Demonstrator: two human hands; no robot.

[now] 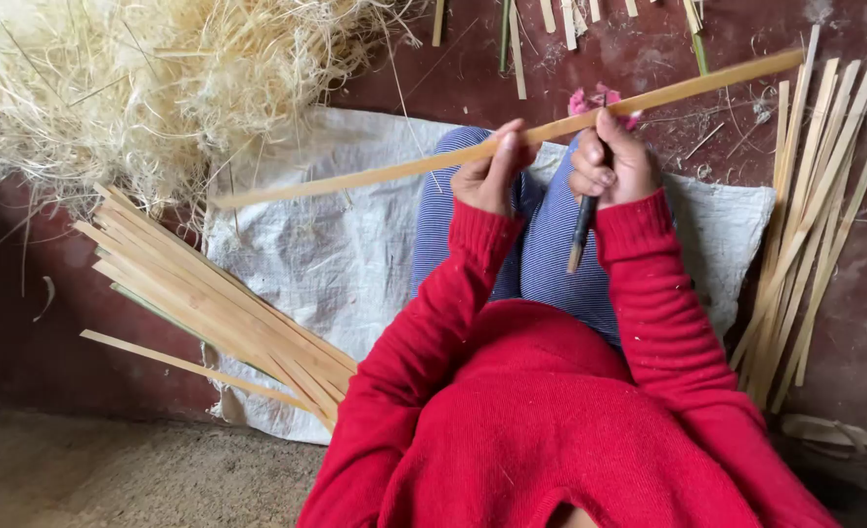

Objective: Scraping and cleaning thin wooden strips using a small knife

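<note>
Holding a long bamboo strip [453, 161] across mid-frame, the left hand [487, 176] pinches it while the right hand [611, 161] grips a knife [582, 230]. Shavings [140, 78] fill the upper left; strip bundles lie at lower left [218, 303] and right [810, 215], so she looks partway through.

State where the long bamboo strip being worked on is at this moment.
In the head view the long bamboo strip runs slantwise across the upper middle, gripped by the left hand and the right hand, above the person's knees and the white sack.
</note>
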